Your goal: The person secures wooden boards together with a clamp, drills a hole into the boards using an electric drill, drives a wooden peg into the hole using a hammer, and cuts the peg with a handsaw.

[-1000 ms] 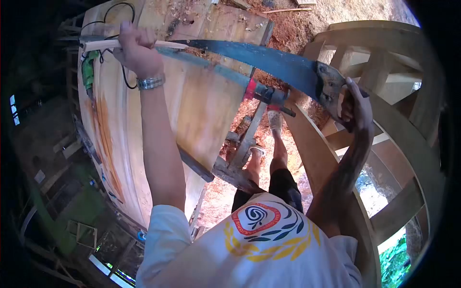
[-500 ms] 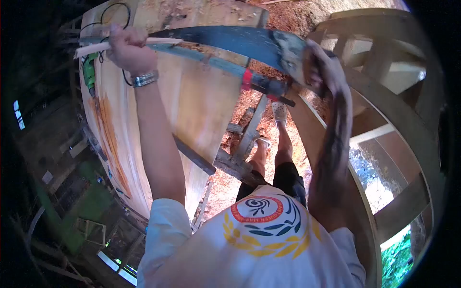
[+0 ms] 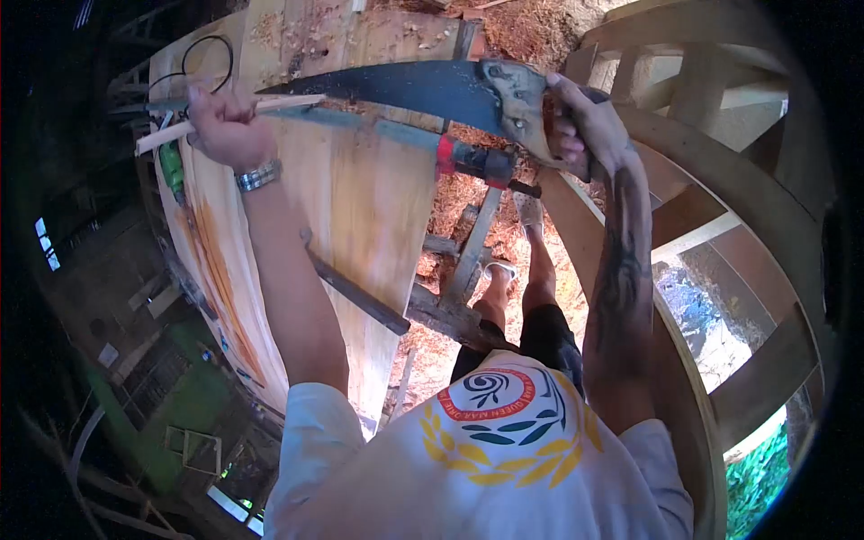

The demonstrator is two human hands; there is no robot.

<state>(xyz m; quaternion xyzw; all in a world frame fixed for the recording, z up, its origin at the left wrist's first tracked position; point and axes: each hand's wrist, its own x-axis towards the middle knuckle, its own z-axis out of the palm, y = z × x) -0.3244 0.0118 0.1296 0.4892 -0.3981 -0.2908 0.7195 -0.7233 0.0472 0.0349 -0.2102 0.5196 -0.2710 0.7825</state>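
Observation:
A hand saw (image 3: pixel 405 90) with a dark blade and worn wooden handle spans the upper middle of the view. Its handle is gripped by my right hand (image 3: pixel 589 126), fingers wrapped round it. My left hand (image 3: pixel 229 126) is closed on a thin wooden strip (image 3: pixel 166 137), which sticks out on both sides of the fist. The blade's narrow tip lies close to the strip's right end; whether they touch I cannot tell. Just below the blade runs a long bar clamp (image 3: pixel 387 129) with a red collar and dark end, lying across the wooden panel (image 3: pixel 373 193).
A green power tool (image 3: pixel 171 166) with a black cord (image 3: pixel 209 40) lies at the panel's left edge. Curved wooden frames (image 3: pixel 720 216) stand at the right. Wood shavings (image 3: pixel 450 333) cover the floor around my feet. A dark bar (image 3: pixel 360 292) juts past the panel's near edge.
The saw and my right hand have shifted left, the handle slightly upward. My left hand and the strip have moved a little left and down. Both grips stay closed.

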